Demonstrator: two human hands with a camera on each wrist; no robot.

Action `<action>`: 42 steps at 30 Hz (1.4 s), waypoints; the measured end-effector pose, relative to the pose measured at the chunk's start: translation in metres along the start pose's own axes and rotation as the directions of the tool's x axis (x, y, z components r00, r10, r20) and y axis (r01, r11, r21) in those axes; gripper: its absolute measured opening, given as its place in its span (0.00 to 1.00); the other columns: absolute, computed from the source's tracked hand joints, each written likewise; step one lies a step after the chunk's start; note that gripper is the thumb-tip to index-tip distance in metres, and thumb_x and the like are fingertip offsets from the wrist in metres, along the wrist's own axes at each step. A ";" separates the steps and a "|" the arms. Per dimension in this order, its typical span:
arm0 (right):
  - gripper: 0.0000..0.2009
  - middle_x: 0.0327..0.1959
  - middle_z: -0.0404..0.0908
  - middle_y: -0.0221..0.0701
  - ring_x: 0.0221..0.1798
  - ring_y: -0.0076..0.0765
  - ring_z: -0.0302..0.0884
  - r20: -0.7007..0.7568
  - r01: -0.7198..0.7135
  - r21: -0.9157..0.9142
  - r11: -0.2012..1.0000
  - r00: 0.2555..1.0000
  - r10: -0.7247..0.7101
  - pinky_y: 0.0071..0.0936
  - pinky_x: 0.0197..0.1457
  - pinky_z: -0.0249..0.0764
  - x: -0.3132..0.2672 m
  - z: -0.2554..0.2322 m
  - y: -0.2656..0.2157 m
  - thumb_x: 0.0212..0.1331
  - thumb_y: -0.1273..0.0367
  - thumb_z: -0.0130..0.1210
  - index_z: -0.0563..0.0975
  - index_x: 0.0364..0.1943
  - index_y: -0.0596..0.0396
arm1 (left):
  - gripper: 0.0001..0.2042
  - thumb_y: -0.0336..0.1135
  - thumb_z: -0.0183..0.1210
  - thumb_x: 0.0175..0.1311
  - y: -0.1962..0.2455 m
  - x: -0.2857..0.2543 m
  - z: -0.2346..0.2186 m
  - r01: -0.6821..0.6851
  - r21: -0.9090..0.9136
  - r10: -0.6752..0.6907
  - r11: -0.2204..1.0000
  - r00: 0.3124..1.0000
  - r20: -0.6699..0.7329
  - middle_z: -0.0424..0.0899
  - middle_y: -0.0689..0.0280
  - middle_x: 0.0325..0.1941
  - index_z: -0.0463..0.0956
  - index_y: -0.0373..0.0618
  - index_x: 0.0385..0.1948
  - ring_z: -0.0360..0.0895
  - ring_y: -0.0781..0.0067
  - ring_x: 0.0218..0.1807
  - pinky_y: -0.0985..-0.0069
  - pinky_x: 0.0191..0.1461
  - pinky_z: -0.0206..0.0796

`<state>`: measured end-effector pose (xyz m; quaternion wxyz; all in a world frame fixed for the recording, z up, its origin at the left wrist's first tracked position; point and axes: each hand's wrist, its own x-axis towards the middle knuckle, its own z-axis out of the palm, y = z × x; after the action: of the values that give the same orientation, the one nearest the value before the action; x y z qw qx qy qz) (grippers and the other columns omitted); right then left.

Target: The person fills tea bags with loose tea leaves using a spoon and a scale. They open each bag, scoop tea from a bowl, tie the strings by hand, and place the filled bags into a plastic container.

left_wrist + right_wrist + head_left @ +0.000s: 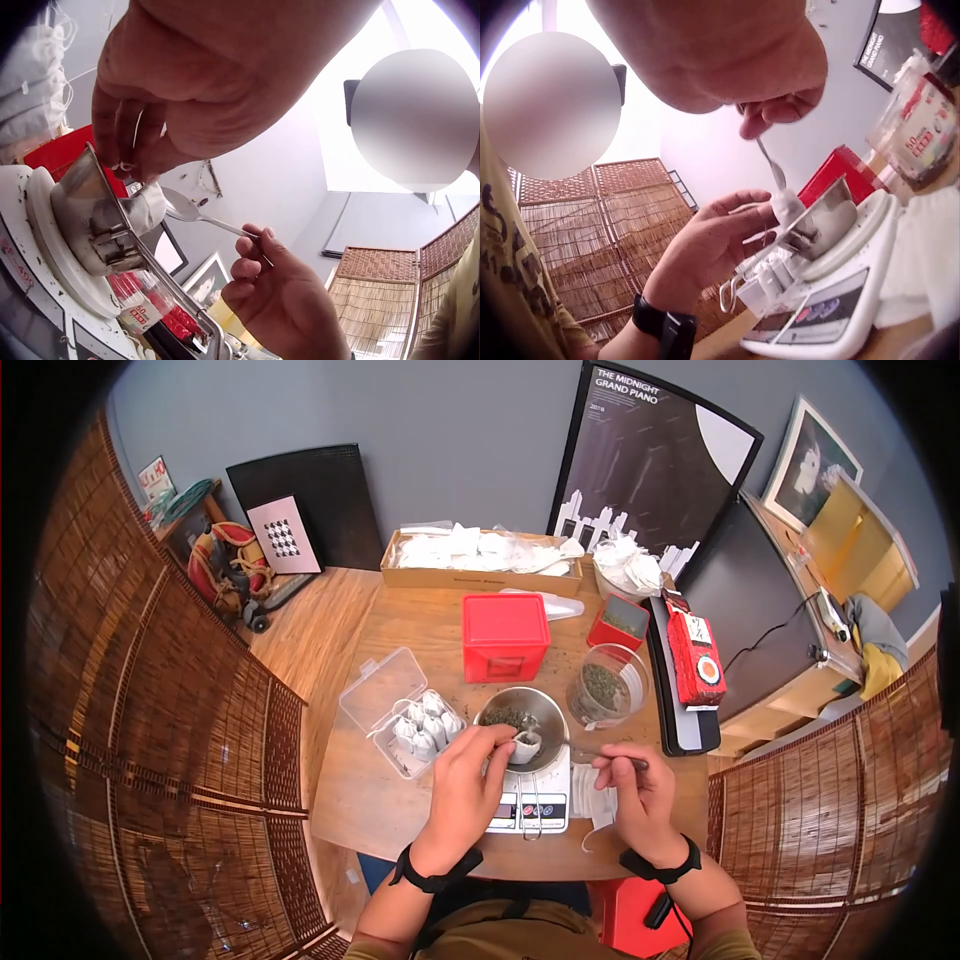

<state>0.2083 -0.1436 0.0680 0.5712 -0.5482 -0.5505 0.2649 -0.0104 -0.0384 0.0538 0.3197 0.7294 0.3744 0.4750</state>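
My left hand (462,785) pinches the rim of a small white pouch (524,750), its mouth upward, inside a steel bowl (556,732). Dried green leaves (502,717) lie in the bowl, which stands on a white kitchen scale (556,822). In my right hand (648,805) is a metal spoon (184,205), held by its handle between thumb and fingers. The left wrist view shows the spoon's bowl right at the pouch's mouth. Left of the steel bowl, filled white pouches (425,728) sit in a clear plastic box (385,672) with its lid raised.
A red canister (505,635) stands behind the bowl. To the right are a clear tub (612,685) of dried leaves and a small red container (618,622). Flat white pouches (592,800) lie beside the scale. A cardboard tray (480,575) of white bags is at the back.
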 end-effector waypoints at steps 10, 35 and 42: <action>0.09 0.48 0.89 0.41 0.39 0.34 0.87 -0.027 0.111 -0.188 0.976 0.993 -0.118 0.28 0.46 0.81 0.004 0.007 0.012 0.78 0.76 0.59 0.85 0.56 0.61 | 0.08 0.21 0.69 0.69 0.000 -0.004 -0.001 0.018 0.062 -0.017 0.998 1.000 -0.012 0.90 0.53 0.39 0.88 0.36 0.47 0.89 0.56 0.40 0.66 0.41 0.79; 0.20 0.55 0.86 0.43 0.56 0.54 0.82 0.256 0.372 -0.472 0.799 0.925 -0.279 0.45 0.61 0.77 0.017 0.033 -0.011 0.64 0.69 0.72 0.84 0.59 0.59 | 0.04 0.25 0.49 0.88 0.006 -0.014 0.006 0.178 -0.289 -0.156 0.941 0.983 0.096 0.90 0.56 0.41 0.73 0.34 0.50 0.93 0.70 0.42 0.74 0.43 0.86; 0.17 0.53 0.88 0.37 0.53 0.48 0.83 0.235 0.378 -0.565 0.733 0.926 -0.297 0.41 0.53 0.72 0.013 0.042 -0.009 0.65 0.71 0.71 0.85 0.57 0.54 | 0.05 0.25 0.51 0.87 0.015 -0.016 -0.002 0.162 -0.317 -0.143 0.934 0.986 0.083 0.92 0.53 0.53 0.75 0.33 0.51 0.91 0.74 0.38 0.76 0.38 0.83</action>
<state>0.1700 -0.1203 0.0715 0.3695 -0.5730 -0.7315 0.0031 -0.0126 -0.0596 0.0594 0.4814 0.6495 0.3376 0.4820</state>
